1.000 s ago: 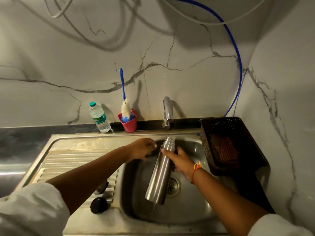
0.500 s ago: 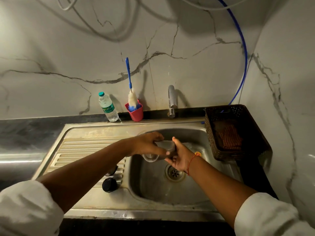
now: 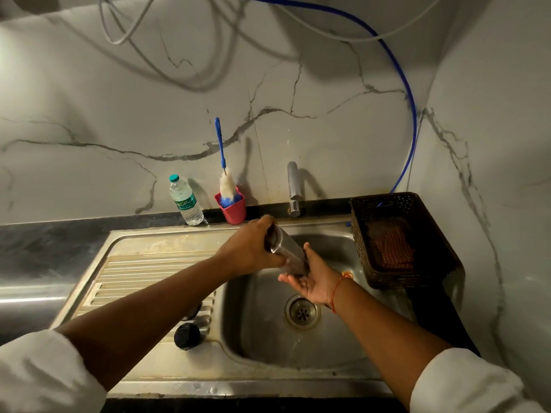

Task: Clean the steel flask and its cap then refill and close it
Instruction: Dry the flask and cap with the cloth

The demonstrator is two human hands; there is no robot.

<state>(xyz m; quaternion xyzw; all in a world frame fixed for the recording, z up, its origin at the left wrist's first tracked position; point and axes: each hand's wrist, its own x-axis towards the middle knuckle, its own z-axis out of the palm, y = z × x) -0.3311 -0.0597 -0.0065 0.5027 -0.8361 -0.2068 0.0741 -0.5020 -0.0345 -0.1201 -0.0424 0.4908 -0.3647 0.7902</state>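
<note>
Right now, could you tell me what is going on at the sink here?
A person is holding the steel flask tilted over the sink basin. The left hand grips its upper end, and the open right hand rests its palm against the lower end. The black cap lies off the flask on the drainboard. A bottle brush stands unused in a red cup.

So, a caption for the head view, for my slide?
Left hand grips the steel flask over the sink; right hand supports its lower end.
</note>
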